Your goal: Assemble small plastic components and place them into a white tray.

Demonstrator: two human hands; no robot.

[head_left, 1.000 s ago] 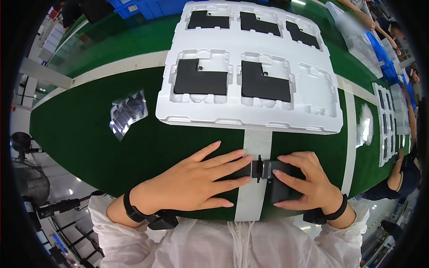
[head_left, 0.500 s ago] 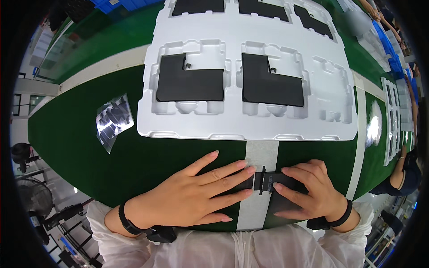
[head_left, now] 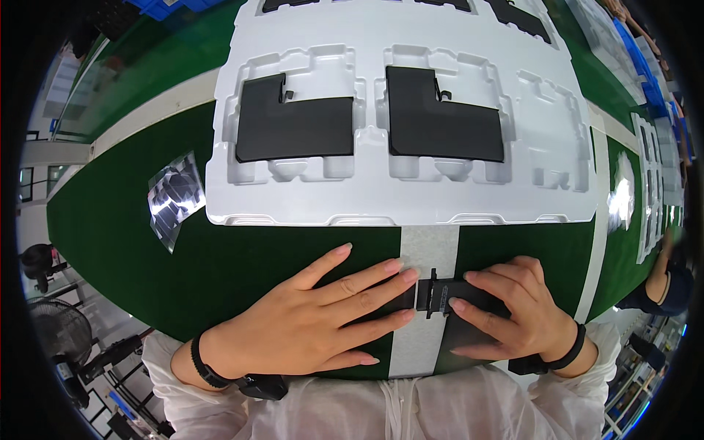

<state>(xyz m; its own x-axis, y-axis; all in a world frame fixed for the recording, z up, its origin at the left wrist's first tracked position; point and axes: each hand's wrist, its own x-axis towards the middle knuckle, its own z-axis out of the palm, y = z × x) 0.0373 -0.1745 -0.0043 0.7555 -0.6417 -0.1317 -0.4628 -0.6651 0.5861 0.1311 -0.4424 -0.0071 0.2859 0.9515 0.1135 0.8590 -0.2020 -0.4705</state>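
Note:
A flat black piece with a narrow connector strip [head_left: 440,296] lies across the white band in front of me. My left hand [head_left: 312,319] rests flat over its left part, fingers spread and fingertips beside the strip. From the other side, my right hand [head_left: 517,308] has curled fingers gripping its right part, with one fingertip near the strip. Both hands cover much of the piece. Beyond them, a white moulded tray [head_left: 469,204] carries flat black L-shaped pieces, including a left one [head_left: 293,132] and a middle one [head_left: 447,125]. The tray's front-right pocket [head_left: 554,132] holds none.
Left of the tray lies a shiny clear plastic packet [head_left: 176,194] on the green table [head_left: 117,220]. At the right are another clear packet [head_left: 622,194] and a second tray [head_left: 649,183]. A co-worker's arm [head_left: 658,275] shows at the right edge. A fan [head_left: 62,330] stands at left.
The tray and its black pieces appear nearer and slightly larger, as the view has shifted. My hands keep nearly the same places on the black piece.

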